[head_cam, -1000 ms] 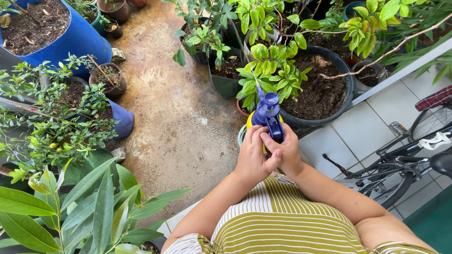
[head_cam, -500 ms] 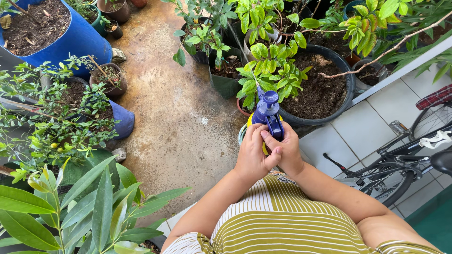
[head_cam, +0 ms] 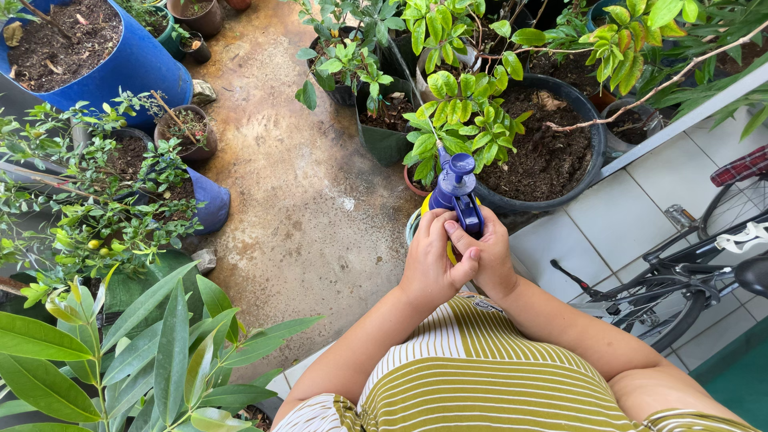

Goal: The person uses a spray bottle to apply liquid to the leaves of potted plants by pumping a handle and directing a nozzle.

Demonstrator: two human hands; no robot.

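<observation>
**Two hands on a spray bottle among the garden pots**

Nearest to the camera is the person's olive and white striped shirt (head_cam: 480, 376), at 6 o'clock. From it both forearms go up to the middle of the view. The left hand (head_cam: 428, 268) and the right hand (head_cam: 490, 258) meet there around a spray bottle (head_cam: 454, 192) with a blue pump head and a yellow body. The fingers of both hands are closed around the bottle, and the right thumb lies on the blue trigger part. The bottle stands upright, just above the hands, at the centre of the picture.

At 8 o'clock, close to the camera, a plant with long green leaves (head_cam: 152, 352) fills the corner. Under the hands the floor changes: at 9 to 12 o'clock it is a rough concrete floor (head_cam: 296, 192), brown and stained, and at 3 o'clock it is white floor tiles (head_cam: 616, 216). A bicycle (head_cam: 688, 272) stands on the tiles at 4 o'clock.

Farther away, just behind the bottle at 1 o'clock, a large black pot (head_cam: 552, 152) holds dark soil and a leafy shrub (head_cam: 460, 120). At 10 o'clock stands a small brown pot (head_cam: 186, 132), and at 11 o'clock, far, a big blue tub (head_cam: 88, 48) full of soil.
</observation>
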